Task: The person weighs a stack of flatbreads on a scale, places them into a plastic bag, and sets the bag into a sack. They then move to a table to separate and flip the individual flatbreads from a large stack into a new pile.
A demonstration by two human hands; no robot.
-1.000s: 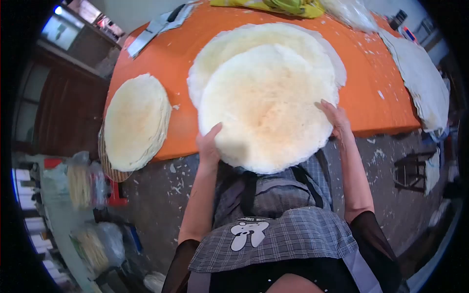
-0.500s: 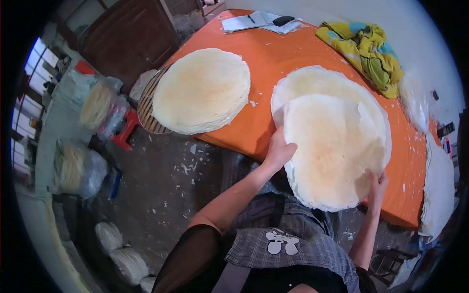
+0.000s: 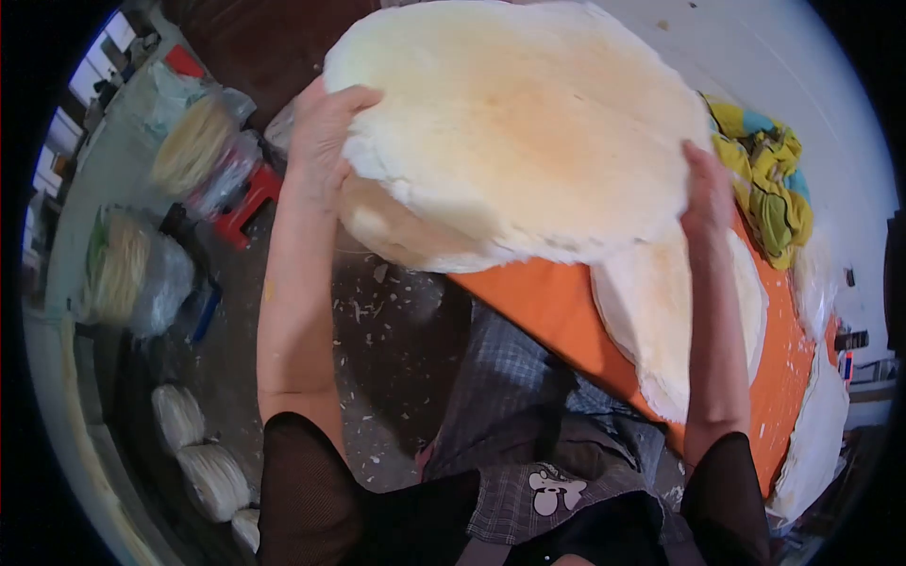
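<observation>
Well left of the left grip (image 3: 326, 132), two bagged bundles (image 3: 193, 146) of pale strands lay one above the other, the lower one (image 3: 127, 274) partly wrapped in clear plastic. Below and left of that grip, pale coiled bundles (image 3: 215, 481) sat on the floor (image 3: 387, 368). A red stool (image 3: 247, 203) stood just left of it and a little lower.

The left grip was closed on the left edge of the large round sheet (image 3: 528, 123), its thumb over the top face. The sheet, pale with a browned middle, spanned the space between the two grips; whether it was one layer or several could not be told. Beneath it, just below and right of the left grip, a thick round stack (image 3: 401, 226) showed partly.

Farther right, below the sheet, the orange surface (image 3: 543, 297) carried more pale sheets (image 3: 651, 311), partly hidden behind the right forearm. The right grip (image 3: 706, 189) held the sheet's right edge, the thumb tip at the rim.

Just right of the right grip lay a yellow patterned cloth (image 3: 769, 170). Clear plastic (image 3: 813, 288) and a whitish cloth (image 3: 813, 443) lay lower and farther right.
</observation>
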